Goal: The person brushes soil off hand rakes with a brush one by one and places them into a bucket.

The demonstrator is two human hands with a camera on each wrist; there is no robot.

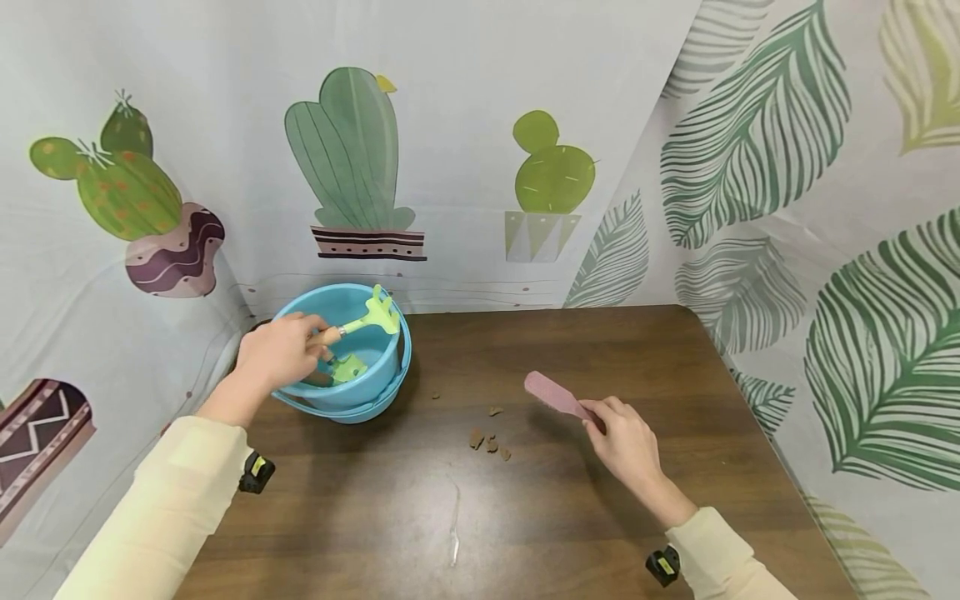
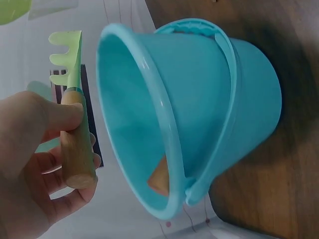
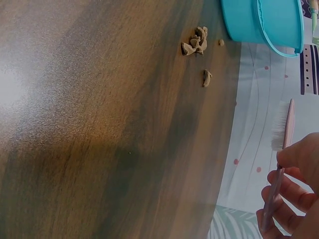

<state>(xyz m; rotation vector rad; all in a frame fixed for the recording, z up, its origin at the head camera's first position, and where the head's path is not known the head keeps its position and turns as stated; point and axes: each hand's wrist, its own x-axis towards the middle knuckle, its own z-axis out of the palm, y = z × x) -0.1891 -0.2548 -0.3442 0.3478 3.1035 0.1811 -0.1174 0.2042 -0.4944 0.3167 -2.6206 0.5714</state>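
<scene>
My left hand [image 1: 281,348] holds a small green hand rake [image 1: 369,319] by its wooden handle, above the mouth of a blue bucket [image 1: 343,292]. In the left wrist view the thumb presses on the handle [image 2: 77,149] and the fingers wrap behind it. Inside the bucket lies another green tool [image 1: 347,368] with a wooden handle [image 2: 160,178]. My right hand [image 1: 624,437] grips a pink brush [image 1: 553,392] by its handle, over the right part of the table. White bristles [image 3: 280,130] show along the brush head in the right wrist view.
Several brown crumbs [image 1: 491,443] lie mid-table between the bucket and the brush. The bucket's handle [image 1: 407,350] hangs down around its side. The brown wooden table [image 1: 540,517] meets a printed cloth [image 1: 465,167] at its back and sides.
</scene>
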